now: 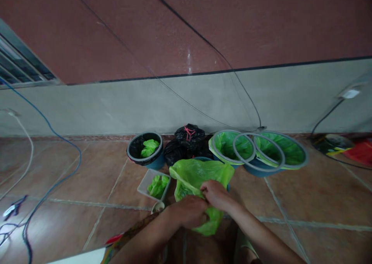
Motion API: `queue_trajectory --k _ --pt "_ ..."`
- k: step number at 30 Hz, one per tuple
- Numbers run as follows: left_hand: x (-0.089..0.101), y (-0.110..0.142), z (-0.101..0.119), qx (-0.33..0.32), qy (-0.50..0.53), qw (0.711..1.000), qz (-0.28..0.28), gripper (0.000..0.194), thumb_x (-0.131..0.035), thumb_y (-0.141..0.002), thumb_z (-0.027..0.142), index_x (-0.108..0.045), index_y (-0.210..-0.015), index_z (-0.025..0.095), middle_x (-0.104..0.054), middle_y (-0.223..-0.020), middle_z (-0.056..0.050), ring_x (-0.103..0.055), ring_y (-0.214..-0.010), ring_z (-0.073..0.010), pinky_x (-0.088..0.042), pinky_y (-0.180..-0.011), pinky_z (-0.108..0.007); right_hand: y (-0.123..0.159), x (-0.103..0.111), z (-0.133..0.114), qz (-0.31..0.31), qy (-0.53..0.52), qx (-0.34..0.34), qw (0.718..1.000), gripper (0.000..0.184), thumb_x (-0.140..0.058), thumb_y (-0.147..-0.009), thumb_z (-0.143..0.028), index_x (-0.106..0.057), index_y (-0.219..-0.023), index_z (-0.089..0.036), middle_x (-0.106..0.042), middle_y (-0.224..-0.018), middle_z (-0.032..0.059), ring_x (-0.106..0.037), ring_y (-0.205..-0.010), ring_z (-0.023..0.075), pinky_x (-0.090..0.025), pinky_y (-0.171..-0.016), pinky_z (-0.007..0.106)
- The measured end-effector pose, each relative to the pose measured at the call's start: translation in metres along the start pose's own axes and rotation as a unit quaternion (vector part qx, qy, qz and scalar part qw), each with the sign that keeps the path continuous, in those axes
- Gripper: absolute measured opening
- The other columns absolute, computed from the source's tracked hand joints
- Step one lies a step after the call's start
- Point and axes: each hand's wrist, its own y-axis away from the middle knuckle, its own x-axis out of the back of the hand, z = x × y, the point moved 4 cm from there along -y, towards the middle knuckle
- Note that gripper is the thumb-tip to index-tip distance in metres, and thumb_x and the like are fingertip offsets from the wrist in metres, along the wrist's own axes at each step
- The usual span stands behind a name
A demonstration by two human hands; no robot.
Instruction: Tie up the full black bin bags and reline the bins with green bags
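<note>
My left hand (192, 210) and my right hand (215, 194) are close together, both with fingers closed on the near edge of a light green plastic bag (200, 171). The bag's far side spreads over a blue bin, mostly hidden, whose rim shows behind it. Part of the bag hangs down below my hands. Left of the bag, a white tray (143, 186) holds crumpled green bags (158, 186). Right of it, a bin lined in green (229, 144) carries a grey ring. A loose grey ring (277, 165) rests across this bin and another green-lined bin (293, 150).
A blue bin with a black liner (157, 161) stands at the back left, a green bag inside. Tied black bags (186, 138) lean by the wall. Blue cable (62, 179) runs over the tiles at left. Red material (360, 153) lies at far right.
</note>
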Motion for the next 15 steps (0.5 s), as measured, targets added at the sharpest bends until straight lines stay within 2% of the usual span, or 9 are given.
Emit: queue_trajectory --k 1,3,6,8,11,13,15 --pt "0.010 0.002 -0.002 0.029 -0.067 0.997 -0.008 0.020 -0.056 -0.074 0.022 -0.069 -0.088 0.017 -0.071 -0.088 -0.014 -0.065 -0.093 -0.0328 -0.047 -0.085 -0.045 0.000 0.006 0.001 0.016 0.000 -0.002 1.000 0.025 -0.048 -0.075 -0.012 -0.071 -0.080 -0.019 -0.072 -0.086 0.0062 -0.064 -0.086 0.0187 -0.041 -0.072 0.027" --pt "0.037 0.006 -0.008 0.087 -0.157 0.984 0.011 0.023 -0.050 -0.082 0.029 -0.067 -0.092 0.018 -0.070 -0.094 -0.011 -0.065 -0.095 -0.0287 -0.048 -0.085 -0.039 0.000 0.022 0.005 0.054 -0.007 -0.015 0.998 0.023 -0.046 -0.076 -0.014 -0.069 -0.077 -0.018 -0.070 -0.079 0.0057 -0.062 -0.078 0.0177 -0.039 -0.067 0.026" --pt "0.084 0.015 -0.024 0.188 -0.201 0.953 0.127 0.033 -0.038 -0.088 0.020 -0.060 -0.113 0.019 -0.067 -0.110 -0.010 -0.063 -0.104 -0.0226 -0.046 -0.093 -0.035 0.004 0.047 0.014 0.097 -0.045 -0.007 0.994 0.020 -0.045 -0.075 -0.015 -0.064 -0.072 -0.018 -0.066 -0.071 0.0032 -0.059 -0.069 0.0155 -0.035 -0.062 0.026" --pt "0.103 0.019 -0.032 0.191 -0.214 0.938 0.193 0.048 -0.042 -0.083 0.014 -0.048 -0.131 0.019 -0.055 -0.133 -0.010 -0.052 -0.122 -0.0209 -0.039 -0.104 -0.034 0.008 0.057 0.019 0.095 -0.094 0.022 0.991 0.019 -0.043 -0.075 -0.015 -0.062 -0.073 -0.018 -0.062 -0.069 0.0014 -0.056 -0.066 0.0147 -0.035 -0.060 0.025" --pt "0.102 0.014 -0.034 0.141 -0.226 0.943 0.199 0.064 -0.049 -0.079 0.015 -0.035 -0.141 0.027 -0.031 -0.152 -0.005 -0.034 -0.137 -0.0218 -0.031 -0.111 -0.041 0.018 0.062 0.023 0.053 -0.163 0.068 0.983 0.018 -0.041 -0.075 -0.018 -0.059 -0.073 -0.019 -0.058 -0.066 -0.0009 -0.053 -0.063 0.0140 -0.035 -0.058 0.024" --pt "0.095 0.008 -0.029 0.109 -0.232 0.947 0.193 0.065 -0.052 -0.078 0.016 -0.036 -0.140 0.031 -0.026 -0.155 -0.003 -0.029 -0.139 -0.0235 -0.030 -0.111 -0.047 0.024 0.061 0.022 0.024 -0.183 0.100 0.978 0.017 -0.040 -0.076 -0.019 -0.055 -0.070 -0.020 -0.054 -0.065 -0.0020 -0.050 -0.063 0.0133 -0.035 -0.059 0.024" --pt "0.090 0.003 -0.021 0.085 -0.236 0.947 0.203 0.064 -0.053 -0.077 0.016 -0.037 -0.138 0.029 -0.025 -0.155 -0.005 -0.027 -0.140 -0.0240 -0.030 -0.110 -0.048 0.030 0.061 0.021 0.008 -0.186 0.123 0.975 0.015 -0.039 -0.076 -0.019 -0.051 -0.066 -0.020 -0.049 -0.063 -0.0029 -0.047 -0.063 0.0126 -0.035 -0.060 0.023"
